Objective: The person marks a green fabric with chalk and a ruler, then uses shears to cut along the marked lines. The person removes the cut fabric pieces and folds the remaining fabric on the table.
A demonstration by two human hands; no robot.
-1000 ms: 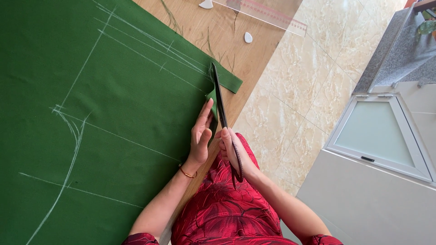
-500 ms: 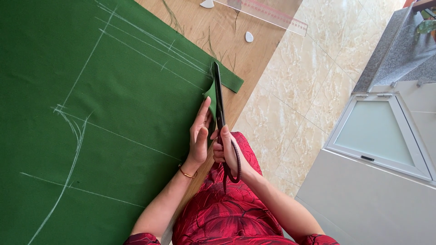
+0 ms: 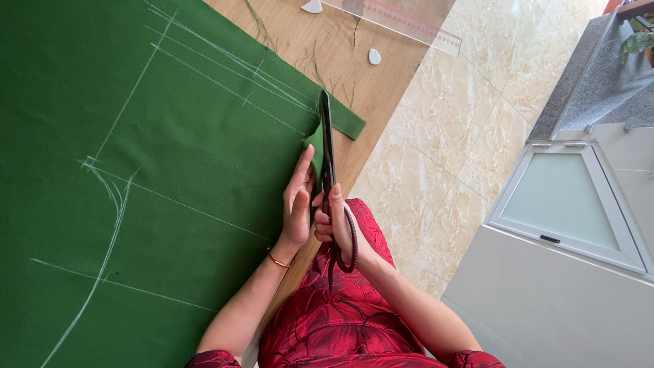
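A large green fabric (image 3: 170,184) marked with white chalk lines lies spread over a wooden table (image 3: 381,88). My right hand (image 3: 337,221) grips the handles of long dark scissors (image 3: 327,150), whose blades run along the fabric's edge with the tips near the corner. My left hand (image 3: 298,201) rests flat on the fabric just beside the blades, fingers extended, pressing the cloth down. A narrow cut strip of green fabric (image 3: 347,123) lies on the far side of the blades.
A clear plastic ruler (image 3: 402,20) and two small white chalk pieces (image 3: 374,56) lie on the table beyond the fabric. Marble floor tiles (image 3: 470,136) and a white cabinet (image 3: 572,204) are to the right. I wear a red patterned garment (image 3: 334,320).
The scissors have advanced along the fabric edge toward the corner, and both hands moved forward slightly with them.
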